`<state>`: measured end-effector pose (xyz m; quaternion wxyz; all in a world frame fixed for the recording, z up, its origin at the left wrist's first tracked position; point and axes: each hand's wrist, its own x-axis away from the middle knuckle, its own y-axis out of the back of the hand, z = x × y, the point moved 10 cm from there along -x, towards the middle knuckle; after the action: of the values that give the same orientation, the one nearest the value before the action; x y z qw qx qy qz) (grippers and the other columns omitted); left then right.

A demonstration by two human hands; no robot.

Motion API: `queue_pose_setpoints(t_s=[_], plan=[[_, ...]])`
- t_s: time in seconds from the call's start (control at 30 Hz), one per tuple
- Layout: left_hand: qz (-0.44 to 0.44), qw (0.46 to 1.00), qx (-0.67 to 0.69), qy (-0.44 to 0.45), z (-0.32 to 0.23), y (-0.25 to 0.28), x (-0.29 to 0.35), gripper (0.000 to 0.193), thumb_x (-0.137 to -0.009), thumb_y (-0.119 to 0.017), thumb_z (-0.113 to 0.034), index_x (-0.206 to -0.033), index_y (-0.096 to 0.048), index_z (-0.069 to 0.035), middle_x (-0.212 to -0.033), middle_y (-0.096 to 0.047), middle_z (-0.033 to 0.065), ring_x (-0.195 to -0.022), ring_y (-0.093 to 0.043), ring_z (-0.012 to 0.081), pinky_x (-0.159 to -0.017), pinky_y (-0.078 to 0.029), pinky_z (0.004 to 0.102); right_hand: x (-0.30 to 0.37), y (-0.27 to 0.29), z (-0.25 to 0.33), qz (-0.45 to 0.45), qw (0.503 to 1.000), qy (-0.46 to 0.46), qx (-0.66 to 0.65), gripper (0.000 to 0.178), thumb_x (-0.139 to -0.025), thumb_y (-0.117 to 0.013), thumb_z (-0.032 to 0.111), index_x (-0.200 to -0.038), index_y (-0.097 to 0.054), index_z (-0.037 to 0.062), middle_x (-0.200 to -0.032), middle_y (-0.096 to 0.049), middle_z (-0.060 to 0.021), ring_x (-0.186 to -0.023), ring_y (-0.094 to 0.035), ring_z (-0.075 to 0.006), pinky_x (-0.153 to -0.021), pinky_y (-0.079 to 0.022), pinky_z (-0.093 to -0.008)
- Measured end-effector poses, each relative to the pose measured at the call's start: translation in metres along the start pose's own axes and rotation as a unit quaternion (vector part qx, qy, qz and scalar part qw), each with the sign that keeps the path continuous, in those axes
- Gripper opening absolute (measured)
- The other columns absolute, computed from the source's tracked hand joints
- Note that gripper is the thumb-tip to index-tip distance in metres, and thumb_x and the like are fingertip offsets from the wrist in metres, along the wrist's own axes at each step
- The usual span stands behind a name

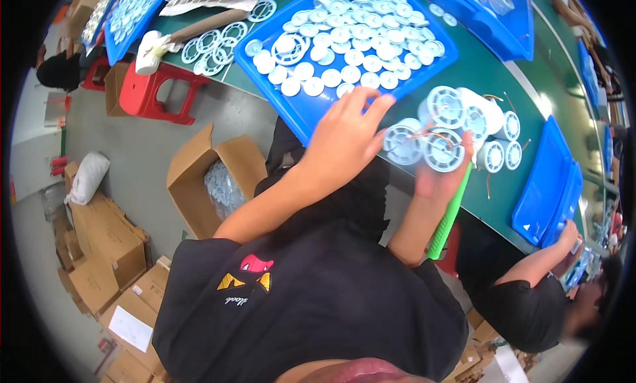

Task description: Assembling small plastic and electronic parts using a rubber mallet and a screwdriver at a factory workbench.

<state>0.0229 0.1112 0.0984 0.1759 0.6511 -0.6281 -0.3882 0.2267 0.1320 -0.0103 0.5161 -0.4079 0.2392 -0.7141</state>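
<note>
My right hand [440, 183] is at the near edge of the green table, its fingers closed around a white round plastic housing [444, 151] with a spoked end and thin wires. Another white housing [401, 144], slightly blurred, sits just left of it; whether it is held too I cannot tell. My left hand [348, 135] hovers over the near edge of a blue tray [301, 115], fingers apart, with nothing visible in it. Many small pale discs [351, 74] lie in that tray. More white housings [493, 156] with wires stand right of my right hand.
A green ridged handle [448, 221] slants beside my right forearm. Several pale rings [211, 48] lie on the table at the left. Blue bins [540, 184] stand at the right, near another person [530, 303]. Below left are a red stool [159, 92] and an open carton [192, 178].
</note>
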Motion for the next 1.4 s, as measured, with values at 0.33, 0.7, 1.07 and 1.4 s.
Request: queue_pose_setpoints(t_s=[0.33,0.7,1.07,1.4], plan=[[0.046,0.972,-0.094,-0.212,0.030,0.035,0.062,0.035,-0.075,-0.091,-0.032,-0.098,-0.074,-0.012,-0.094,-0.069,0.0000,-0.084,-0.062,0.0220,-0.073,-0.042,0.0371,-0.008,-0.032,-0.013,0.053,0.994,-0.029,0.095,0.037,-0.106,-0.062,0.023,-0.134,-0.056,0.0005,-0.120,-0.070,-0.0108,-0.104,-0.072,-0.0206,-0.090,-0.060,-0.0379],[-0.056,0.980,-0.072,-0.175,0.030,0.013,0.045,0.033,-0.081,-0.088,-0.031,-0.094,-0.068,-0.009,-0.088,-0.065,0.0050,-0.083,-0.061,0.0262,-0.072,-0.042,0.0399,-0.080,-0.060,-0.024,0.048,0.965,-0.076,0.247,0.050,-0.097,-0.072,0.036,-0.136,-0.061,0.0083,-0.123,-0.072,-0.0100,-0.112,-0.072,-0.0253,-0.092,-0.059,-0.0472],[-0.151,0.976,-0.041,-0.155,0.043,0.039,0.041,0.033,-0.085,-0.085,-0.031,-0.107,-0.071,-0.011,-0.107,-0.067,0.0064,-0.101,-0.062,0.0268,-0.086,-0.044,0.0413,-0.112,-0.083,0.010,-0.002,0.799,0.218,0.560,0.050,-0.088,-0.076,0.039,-0.115,-0.076,-0.0024,-0.111,-0.077,-0.0153,-0.102,-0.073,-0.0263,-0.091,-0.053,-0.0384],[-0.310,0.927,-0.196,0.078,0.203,0.176,0.102,0.050,-0.089,-0.080,-0.023,-0.132,-0.062,-0.005,-0.137,-0.055,0.0167,-0.128,-0.051,0.0369,-0.109,-0.040,0.0483,-0.130,-0.085,0.026,-0.044,0.768,0.267,0.581,0.057,-0.094,-0.068,0.040,-0.115,-0.064,-0.0127,-0.100,-0.072,-0.0158,-0.089,-0.068,-0.0198,-0.081,-0.053,-0.0339]])
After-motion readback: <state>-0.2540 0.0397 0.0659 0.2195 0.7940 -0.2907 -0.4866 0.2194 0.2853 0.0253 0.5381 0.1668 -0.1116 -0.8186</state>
